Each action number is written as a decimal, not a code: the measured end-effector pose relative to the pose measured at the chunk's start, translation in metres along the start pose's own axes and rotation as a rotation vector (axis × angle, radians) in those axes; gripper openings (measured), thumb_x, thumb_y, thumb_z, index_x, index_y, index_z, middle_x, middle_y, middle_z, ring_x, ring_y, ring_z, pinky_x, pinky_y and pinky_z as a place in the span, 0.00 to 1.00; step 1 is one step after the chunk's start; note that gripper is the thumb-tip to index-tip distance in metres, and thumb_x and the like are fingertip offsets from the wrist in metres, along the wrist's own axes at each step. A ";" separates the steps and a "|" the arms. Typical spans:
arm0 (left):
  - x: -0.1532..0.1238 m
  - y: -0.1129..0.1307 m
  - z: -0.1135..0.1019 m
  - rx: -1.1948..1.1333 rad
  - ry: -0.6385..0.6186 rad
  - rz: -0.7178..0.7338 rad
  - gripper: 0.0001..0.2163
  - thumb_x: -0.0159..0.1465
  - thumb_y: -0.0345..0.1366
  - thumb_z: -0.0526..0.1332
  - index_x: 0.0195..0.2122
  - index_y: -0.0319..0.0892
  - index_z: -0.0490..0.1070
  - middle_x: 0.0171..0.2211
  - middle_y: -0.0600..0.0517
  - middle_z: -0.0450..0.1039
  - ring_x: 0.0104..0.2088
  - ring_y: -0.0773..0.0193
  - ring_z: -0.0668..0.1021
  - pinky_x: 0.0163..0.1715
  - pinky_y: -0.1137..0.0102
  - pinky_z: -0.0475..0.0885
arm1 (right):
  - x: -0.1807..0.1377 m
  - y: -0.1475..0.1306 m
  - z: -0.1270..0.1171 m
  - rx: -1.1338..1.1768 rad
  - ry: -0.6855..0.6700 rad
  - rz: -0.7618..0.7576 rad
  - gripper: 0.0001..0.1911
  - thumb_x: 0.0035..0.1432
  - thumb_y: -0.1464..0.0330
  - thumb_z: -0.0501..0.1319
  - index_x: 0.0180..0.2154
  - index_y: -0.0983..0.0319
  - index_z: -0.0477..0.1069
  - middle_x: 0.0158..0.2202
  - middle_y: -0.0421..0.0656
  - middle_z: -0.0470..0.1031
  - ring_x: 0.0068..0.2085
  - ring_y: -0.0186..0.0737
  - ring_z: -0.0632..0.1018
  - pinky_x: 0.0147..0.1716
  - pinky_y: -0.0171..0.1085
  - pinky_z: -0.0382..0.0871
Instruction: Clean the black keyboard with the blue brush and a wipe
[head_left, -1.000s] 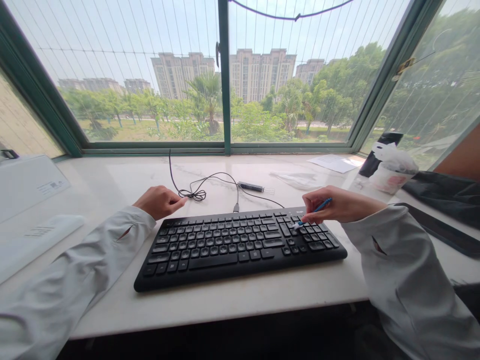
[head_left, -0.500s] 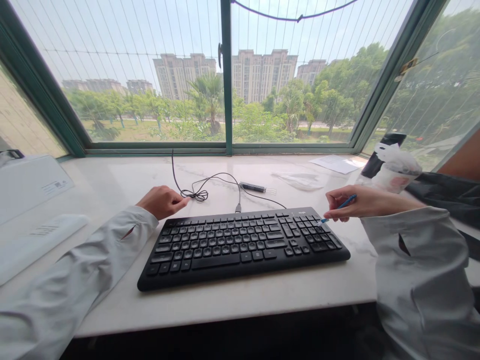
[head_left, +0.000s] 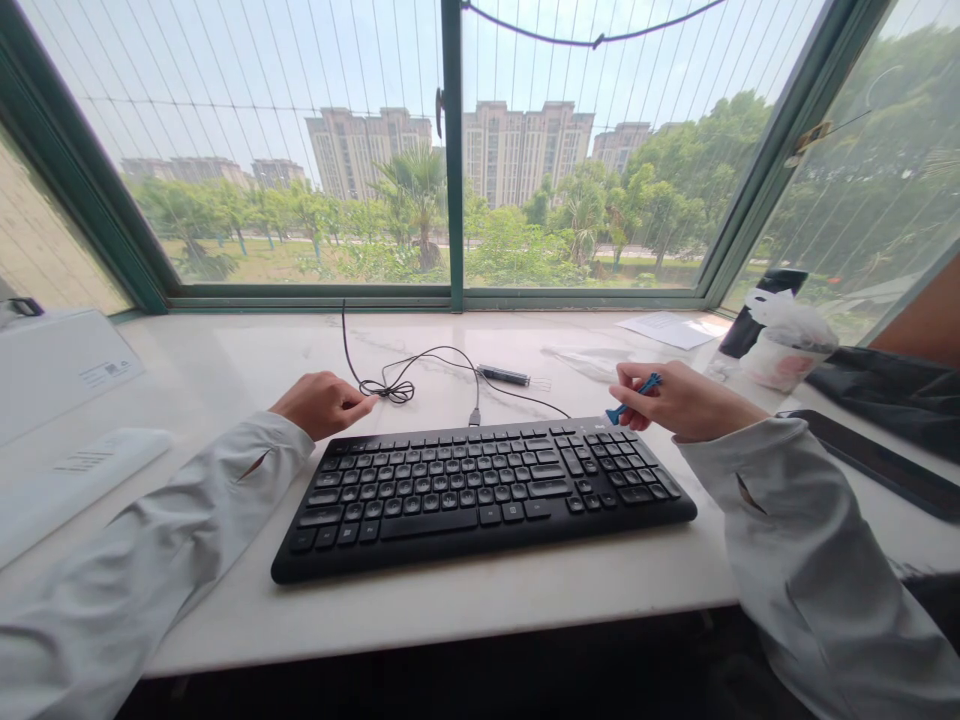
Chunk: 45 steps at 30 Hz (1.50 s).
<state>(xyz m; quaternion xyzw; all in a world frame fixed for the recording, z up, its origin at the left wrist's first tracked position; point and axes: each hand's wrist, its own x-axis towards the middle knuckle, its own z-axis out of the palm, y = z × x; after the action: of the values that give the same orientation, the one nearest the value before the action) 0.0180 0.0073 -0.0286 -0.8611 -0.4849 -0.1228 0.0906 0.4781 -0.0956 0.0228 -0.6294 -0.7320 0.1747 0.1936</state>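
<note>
White marbled sill, long black keyboard, dished keys, right hand pinching blue tool, left hand loosely fisted.

Blue brush near black keyboard

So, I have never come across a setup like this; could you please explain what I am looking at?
There is no machine here: these are a person's two bare hands, in light grey sleeves, seen by a camera worn on that person's head and looking forward and down. On the pale surface below a window lies a black keyboard. Beyond it are a looped black cable, a dark, slim tool and, farther right, a sheet of paper. The right hand holds a small blue tool near the keyboard's far right corner. The left hand is by the far left corner, close to the cable; whether it touches that is hard to tell.
</note>
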 end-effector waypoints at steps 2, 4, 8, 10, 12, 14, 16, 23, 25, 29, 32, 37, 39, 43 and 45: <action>0.000 0.000 0.000 0.002 0.001 0.001 0.27 0.63 0.50 0.49 0.12 0.40 0.62 0.14 0.56 0.50 0.20 0.70 0.51 0.25 0.70 0.49 | 0.001 -0.001 0.002 0.003 -0.012 0.014 0.15 0.61 0.59 0.56 0.26 0.59 0.59 0.24 0.41 0.78 0.25 0.37 0.79 0.27 0.34 0.73; 0.000 0.000 0.001 0.000 0.006 0.000 0.26 0.63 0.51 0.49 0.12 0.40 0.62 0.14 0.56 0.50 0.20 0.70 0.51 0.25 0.70 0.49 | 0.001 -0.002 0.002 0.002 -0.025 0.017 0.15 0.61 0.59 0.56 0.26 0.59 0.59 0.24 0.41 0.78 0.26 0.37 0.80 0.27 0.35 0.73; -0.001 0.000 0.000 -0.008 0.010 -0.006 0.26 0.63 0.51 0.50 0.12 0.40 0.62 0.14 0.56 0.50 0.20 0.70 0.50 0.24 0.70 0.49 | 0.000 -0.004 0.001 0.012 -0.050 0.017 0.15 0.61 0.59 0.56 0.25 0.59 0.58 0.24 0.41 0.78 0.26 0.38 0.80 0.27 0.35 0.74; -0.001 0.001 0.000 -0.004 0.009 -0.005 0.26 0.63 0.50 0.50 0.12 0.40 0.62 0.14 0.56 0.51 0.20 0.70 0.51 0.25 0.70 0.49 | -0.001 -0.005 0.001 0.022 -0.048 0.023 0.15 0.61 0.60 0.56 0.26 0.59 0.58 0.24 0.41 0.79 0.26 0.38 0.81 0.27 0.35 0.74; 0.000 0.001 0.000 0.001 0.008 -0.004 0.26 0.63 0.50 0.50 0.12 0.40 0.63 0.14 0.56 0.51 0.19 0.70 0.52 0.25 0.70 0.49 | -0.001 -0.005 0.002 0.031 -0.036 0.028 0.15 0.61 0.59 0.56 0.26 0.59 0.58 0.24 0.41 0.79 0.27 0.38 0.81 0.28 0.35 0.75; 0.000 0.001 0.000 0.003 0.007 -0.003 0.26 0.63 0.50 0.50 0.12 0.40 0.63 0.14 0.56 0.52 0.19 0.70 0.53 0.25 0.70 0.49 | -0.001 -0.004 0.003 0.039 -0.035 0.030 0.15 0.61 0.59 0.57 0.26 0.59 0.58 0.24 0.41 0.79 0.27 0.39 0.81 0.28 0.35 0.75; 0.000 0.001 0.000 0.002 0.009 -0.003 0.26 0.63 0.50 0.50 0.12 0.41 0.63 0.14 0.56 0.52 0.19 0.70 0.53 0.25 0.70 0.49 | 0.000 -0.002 0.003 0.043 -0.051 0.035 0.16 0.61 0.59 0.57 0.26 0.59 0.58 0.24 0.41 0.79 0.28 0.39 0.81 0.28 0.35 0.75; -0.001 0.000 -0.001 -0.014 0.012 -0.006 0.26 0.62 0.50 0.50 0.11 0.40 0.64 0.14 0.56 0.52 0.19 0.70 0.51 0.25 0.69 0.49 | -0.001 0.000 -0.001 0.070 -0.125 0.111 0.16 0.60 0.59 0.59 0.26 0.59 0.58 0.25 0.42 0.80 0.27 0.39 0.82 0.26 0.35 0.75; -0.001 0.001 -0.001 -0.013 0.010 -0.005 0.26 0.62 0.50 0.50 0.11 0.41 0.64 0.14 0.56 0.51 0.20 0.70 0.51 0.25 0.70 0.49 | -0.003 -0.002 -0.002 0.077 -0.146 0.122 0.16 0.59 0.59 0.60 0.26 0.59 0.59 0.25 0.42 0.80 0.27 0.39 0.81 0.27 0.35 0.75; -0.001 0.002 -0.002 -0.011 0.001 -0.005 0.26 0.62 0.50 0.50 0.11 0.41 0.65 0.14 0.56 0.51 0.20 0.69 0.50 0.25 0.69 0.48 | -0.006 -0.004 -0.004 0.096 -0.188 0.141 0.17 0.57 0.56 0.61 0.26 0.59 0.58 0.24 0.43 0.80 0.26 0.39 0.81 0.26 0.35 0.75; -0.001 0.002 -0.002 -0.007 -0.003 -0.004 0.26 0.63 0.50 0.50 0.11 0.41 0.65 0.14 0.56 0.51 0.20 0.69 0.50 0.25 0.69 0.48 | -0.008 -0.005 -0.004 0.100 -0.213 0.157 0.19 0.56 0.54 0.61 0.25 0.59 0.56 0.23 0.42 0.79 0.24 0.38 0.80 0.24 0.34 0.74; -0.001 0.003 -0.003 0.000 -0.001 -0.009 0.26 0.63 0.49 0.50 0.11 0.41 0.64 0.14 0.56 0.52 0.20 0.69 0.50 0.25 0.70 0.49 | -0.013 -0.005 -0.008 0.075 -0.335 0.151 0.22 0.54 0.49 0.61 0.25 0.59 0.57 0.24 0.43 0.80 0.27 0.40 0.81 0.25 0.36 0.75; -0.001 0.003 -0.003 0.002 -0.004 -0.014 0.26 0.63 0.50 0.50 0.11 0.41 0.64 0.14 0.56 0.52 0.20 0.70 0.51 0.25 0.70 0.49 | -0.015 -0.005 -0.010 0.071 -0.385 0.147 0.23 0.53 0.47 0.60 0.26 0.59 0.58 0.25 0.43 0.80 0.28 0.41 0.81 0.27 0.37 0.75; -0.001 0.002 -0.002 0.006 -0.002 -0.009 0.26 0.63 0.50 0.50 0.11 0.40 0.64 0.14 0.57 0.51 0.20 0.70 0.50 0.25 0.70 0.49 | -0.020 -0.007 -0.015 0.044 -0.455 0.163 0.25 0.52 0.45 0.60 0.26 0.59 0.59 0.25 0.44 0.80 0.28 0.42 0.81 0.28 0.37 0.74; -0.001 0.001 -0.001 0.003 0.005 -0.006 0.27 0.63 0.50 0.50 0.11 0.40 0.64 0.14 0.57 0.50 0.20 0.69 0.50 0.25 0.70 0.49 | -0.022 -0.009 -0.016 0.046 -0.479 0.172 0.26 0.51 0.44 0.60 0.26 0.60 0.61 0.24 0.44 0.80 0.27 0.42 0.81 0.27 0.36 0.73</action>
<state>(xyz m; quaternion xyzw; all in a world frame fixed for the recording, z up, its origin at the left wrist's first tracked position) 0.0185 0.0054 -0.0277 -0.8592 -0.4876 -0.1243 0.0928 0.4820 -0.1181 0.0399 -0.6256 -0.6965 0.3512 0.0133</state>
